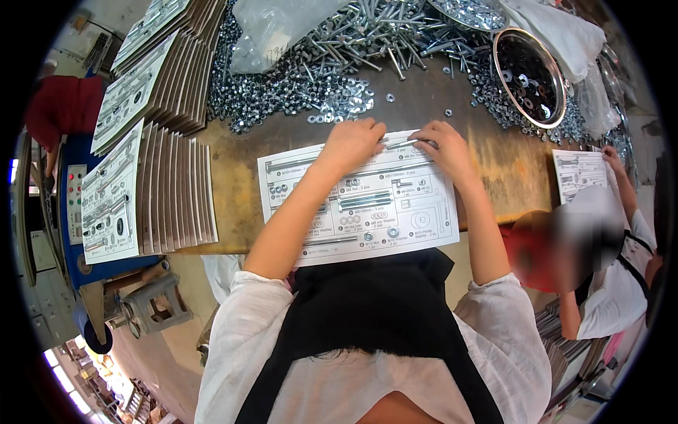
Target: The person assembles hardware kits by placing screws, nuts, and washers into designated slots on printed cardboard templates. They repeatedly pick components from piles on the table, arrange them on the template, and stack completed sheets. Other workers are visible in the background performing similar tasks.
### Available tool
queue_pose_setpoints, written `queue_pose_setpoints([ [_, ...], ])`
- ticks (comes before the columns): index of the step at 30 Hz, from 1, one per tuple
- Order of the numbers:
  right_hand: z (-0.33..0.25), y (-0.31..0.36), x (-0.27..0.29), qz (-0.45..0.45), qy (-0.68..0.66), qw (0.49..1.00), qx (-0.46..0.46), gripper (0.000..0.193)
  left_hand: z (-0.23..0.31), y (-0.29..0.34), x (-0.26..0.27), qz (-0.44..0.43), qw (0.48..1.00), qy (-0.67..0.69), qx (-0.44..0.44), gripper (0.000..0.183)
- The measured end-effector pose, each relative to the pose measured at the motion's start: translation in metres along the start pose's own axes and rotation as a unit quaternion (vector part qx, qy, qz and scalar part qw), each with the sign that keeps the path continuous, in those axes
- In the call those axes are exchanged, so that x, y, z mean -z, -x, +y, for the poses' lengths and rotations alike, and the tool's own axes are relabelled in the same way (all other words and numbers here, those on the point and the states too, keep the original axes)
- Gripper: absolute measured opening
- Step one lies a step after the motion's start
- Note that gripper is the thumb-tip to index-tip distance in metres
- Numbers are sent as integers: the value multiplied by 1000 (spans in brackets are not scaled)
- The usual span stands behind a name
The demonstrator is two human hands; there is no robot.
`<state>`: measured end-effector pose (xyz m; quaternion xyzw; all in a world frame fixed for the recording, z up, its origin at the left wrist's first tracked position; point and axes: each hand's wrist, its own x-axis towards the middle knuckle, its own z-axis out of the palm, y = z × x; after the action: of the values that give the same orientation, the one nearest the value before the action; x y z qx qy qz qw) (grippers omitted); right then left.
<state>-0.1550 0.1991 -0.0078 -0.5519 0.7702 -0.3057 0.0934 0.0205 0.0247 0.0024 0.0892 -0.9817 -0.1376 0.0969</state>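
Observation:
A white card (413, 237) printed with drawings of bolts, nuts and washers lies at the table's front edge. My left hand (353, 145) rests on its upper part, fingers curled in; whatever they hold is hidden. At the card's upper right, the fingers of my right hand (439, 145) pinch a slim silvery bolt (402, 145) that lies across the gap between my hands. Whether the metal shapes in the card's middle are real or printed, I cannot tell.
Stacked printed cards (176, 198) stand at the left. Loose nuts (275, 99), long bolts (367, 35) and a clear plastic bag (272, 35) cover the far side. A round metal dish (531, 78) holds dark washers. At the right, another person (607, 261) handles a card (580, 173).

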Motion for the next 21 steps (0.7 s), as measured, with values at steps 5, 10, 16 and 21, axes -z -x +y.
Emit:
queue_pose_setpoints([
  [5, 3, 6, -1, 24, -26, 999, 4, 13, -2, 12, -10, 22, 999, 28, 25, 15],
  [10, 4, 6, -3, 12, -38, 999, -19, 14, -1, 19, -7, 24, 998, 31, 44, 15],
  [16, -2, 6, -1, 14, -59, 998, -35, 15, -3, 30, -1, 41, 997, 46, 40, 18],
  [21, 1, 5, -4, 10, -70, 996, -47, 15, -1, 28, -7, 40, 995, 67, 63, 16],
])
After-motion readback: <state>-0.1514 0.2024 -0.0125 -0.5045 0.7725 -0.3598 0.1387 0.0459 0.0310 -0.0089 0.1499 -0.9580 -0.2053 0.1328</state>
